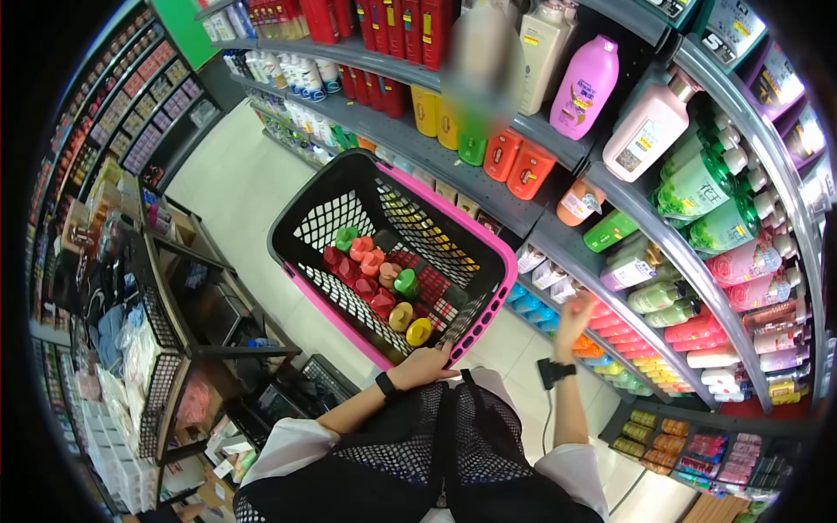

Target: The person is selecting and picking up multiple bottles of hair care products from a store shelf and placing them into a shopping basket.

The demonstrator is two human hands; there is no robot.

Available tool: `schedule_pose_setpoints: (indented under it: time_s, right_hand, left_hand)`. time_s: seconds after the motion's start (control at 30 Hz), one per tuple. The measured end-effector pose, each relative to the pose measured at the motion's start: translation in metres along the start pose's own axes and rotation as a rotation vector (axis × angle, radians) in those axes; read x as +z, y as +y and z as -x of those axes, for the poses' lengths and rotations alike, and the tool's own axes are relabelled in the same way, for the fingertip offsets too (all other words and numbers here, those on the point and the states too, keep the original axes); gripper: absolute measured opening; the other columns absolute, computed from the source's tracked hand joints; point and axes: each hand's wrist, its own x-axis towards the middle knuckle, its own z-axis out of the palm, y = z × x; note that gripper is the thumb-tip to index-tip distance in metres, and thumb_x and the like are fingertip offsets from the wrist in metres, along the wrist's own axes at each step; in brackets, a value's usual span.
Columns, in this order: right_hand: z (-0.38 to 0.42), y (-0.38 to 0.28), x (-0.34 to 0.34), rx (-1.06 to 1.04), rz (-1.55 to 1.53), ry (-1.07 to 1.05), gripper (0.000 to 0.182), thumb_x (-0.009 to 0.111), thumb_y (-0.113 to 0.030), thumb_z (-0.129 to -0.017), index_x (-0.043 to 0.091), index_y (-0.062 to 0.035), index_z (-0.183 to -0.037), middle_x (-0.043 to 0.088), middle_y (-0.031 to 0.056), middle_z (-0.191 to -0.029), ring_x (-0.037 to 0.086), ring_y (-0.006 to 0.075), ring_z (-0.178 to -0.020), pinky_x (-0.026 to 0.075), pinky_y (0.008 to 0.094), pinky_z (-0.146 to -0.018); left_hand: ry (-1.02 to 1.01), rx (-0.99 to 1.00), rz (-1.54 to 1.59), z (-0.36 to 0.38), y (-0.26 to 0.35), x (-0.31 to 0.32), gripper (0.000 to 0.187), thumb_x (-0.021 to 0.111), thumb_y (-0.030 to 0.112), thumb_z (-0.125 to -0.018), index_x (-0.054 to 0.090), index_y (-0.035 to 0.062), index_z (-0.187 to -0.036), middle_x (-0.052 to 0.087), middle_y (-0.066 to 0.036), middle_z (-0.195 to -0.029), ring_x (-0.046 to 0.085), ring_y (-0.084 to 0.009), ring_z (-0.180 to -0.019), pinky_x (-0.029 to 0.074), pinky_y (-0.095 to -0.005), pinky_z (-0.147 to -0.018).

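A black shopping basket with a pink rim stands in front of me, tilted in this view. My left hand, with a black band on its wrist, is closed on the near edge of its rim. Inside lie several bottles, among them red bottles, green-capped bottles and yellow-capped bottles. To the right of the basket, my right hand is raised close to the lower shelf, beside white bottles and red bottles. Its fingers are smeared. A dark device with a cable is strapped to that wrist.
Shelves of shampoo and lotion bottles curve along the right side. A pink-purple bottle and a pale pump bottle stand on the upper shelf. At left is a cluttered rack. Pale floor tiles stretch beyond the basket.
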Motion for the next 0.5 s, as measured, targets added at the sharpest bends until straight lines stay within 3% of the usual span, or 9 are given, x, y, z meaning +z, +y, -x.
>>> schedule_pose_setpoints:
  time_s: [0.07, 0.13, 0.2, 0.23, 0.27, 0.3, 0.33, 0.37, 0.5]
  right_hand:
    - [0.046, -0.072, 0.027, 0.078, 0.014, -0.151, 0.024, 0.060, 0.002, -0.082, 0.053, -0.0026, -0.105, 0.056, 0.0074, -0.093, 0.056, 0.0186, -0.089, 0.046, 0.0294, -0.075]
    - [0.098, -0.091, 0.057, -0.125, 0.051, -0.328, 0.020, 0.064, -0.004, -0.083, 0.057, -0.0019, -0.101, 0.058, 0.0118, -0.099, 0.057, 0.0232, -0.092, 0.045, 0.0357, -0.083]
    - [0.110, -0.121, 0.070, -0.030, -0.057, -0.380, 0.015, 0.065, -0.006, -0.083, 0.058, -0.0039, -0.096, 0.059, 0.0131, -0.099, 0.056, 0.0275, -0.089, 0.043, 0.0381, -0.086]
    - [0.121, -0.130, 0.079, -0.101, -0.022, -0.413, 0.013, 0.065, -0.007, -0.082, 0.059, -0.0055, -0.093, 0.060, 0.0114, -0.095, 0.057, 0.0266, -0.087, 0.041, 0.0406, -0.091]
    - [0.129, -0.138, 0.087, -0.171, 0.014, -0.446, 0.011, 0.065, -0.009, -0.081, 0.059, -0.0070, -0.090, 0.061, 0.0098, -0.090, 0.057, 0.0257, -0.085, 0.039, 0.0432, -0.095]
    - [0.131, -0.139, 0.091, -0.299, 0.166, -0.579, 0.011, 0.065, -0.011, -0.079, 0.060, -0.0082, -0.088, 0.062, 0.0078, -0.085, 0.057, 0.0238, -0.083, 0.036, 0.0458, -0.099]
    - [0.132, -0.137, 0.094, -0.420, 0.321, -0.714, 0.010, 0.065, -0.012, -0.078, 0.060, -0.0094, -0.086, 0.062, 0.0058, -0.080, 0.057, 0.0219, -0.080, 0.033, 0.0483, -0.102]
    - [0.131, -0.133, 0.097, -0.405, 0.334, -0.673, 0.008, 0.064, -0.013, -0.076, 0.060, -0.0103, -0.083, 0.060, 0.0033, -0.072, 0.055, 0.0190, -0.073, 0.029, 0.0523, -0.106]
    - [0.128, -0.113, 0.101, -0.425, 0.245, -0.585, 0.009, 0.058, -0.008, -0.074, 0.060, -0.0090, -0.082, 0.053, 0.0051, -0.064, 0.054, 0.0217, -0.067, 0.032, 0.0512, -0.105]
  left_hand:
    - [-0.166, -0.024, 0.056, -0.007, -0.003, -0.017, 0.069, 0.057, 0.049, -0.087, 0.039, -0.0053, -0.126, 0.061, -0.028, -0.093, 0.062, -0.0414, -0.079, 0.051, -0.0452, -0.069]
    - [-0.397, -0.067, 0.197, -0.027, -0.025, -0.045, 0.064, 0.051, 0.052, -0.091, 0.045, 0.0002, -0.127, 0.062, -0.024, -0.103, 0.061, -0.0400, -0.095, 0.048, -0.0440, -0.082]
    - [-0.216, 0.084, 0.269, -0.039, -0.060, -0.033, 0.062, 0.050, 0.053, -0.091, 0.050, 0.0010, -0.124, 0.062, -0.022, -0.107, 0.061, -0.0386, -0.098, 0.048, -0.0422, -0.083]
    - [-0.181, -0.113, 0.265, -0.050, -0.075, -0.054, 0.061, 0.050, 0.053, -0.091, 0.051, 0.0010, -0.123, 0.062, -0.021, -0.111, 0.061, -0.0367, -0.102, 0.047, -0.0402, -0.086]
    - [-0.191, -0.072, 0.231, -0.054, -0.077, -0.061, 0.059, 0.051, 0.051, -0.091, 0.052, 0.0001, -0.122, 0.063, -0.020, -0.110, 0.061, -0.0351, -0.102, 0.047, -0.0386, -0.086]
    - [-0.107, -0.068, 0.250, -0.067, -0.091, -0.068, 0.059, 0.056, 0.049, -0.088, 0.054, -0.0018, -0.118, 0.063, -0.026, -0.105, 0.061, -0.0405, -0.099, 0.048, -0.0443, -0.084]
    - [0.053, 0.102, 0.127, -0.077, -0.115, -0.087, 0.057, 0.058, 0.046, -0.087, 0.054, -0.0013, -0.118, 0.064, -0.024, -0.105, 0.061, -0.0390, -0.099, 0.048, -0.0439, -0.083]
    - [-0.001, -0.068, 0.147, -0.094, -0.119, -0.084, 0.055, 0.059, 0.044, -0.087, 0.054, -0.0008, -0.118, 0.065, -0.022, -0.105, 0.061, -0.0378, -0.099, 0.048, -0.0430, -0.085]
    - [0.016, -0.175, -0.303, -0.138, -0.173, -0.091, 0.049, 0.059, 0.044, -0.085, 0.056, 0.0034, -0.113, 0.062, -0.019, -0.107, 0.060, -0.0325, -0.103, 0.048, -0.0434, -0.085]
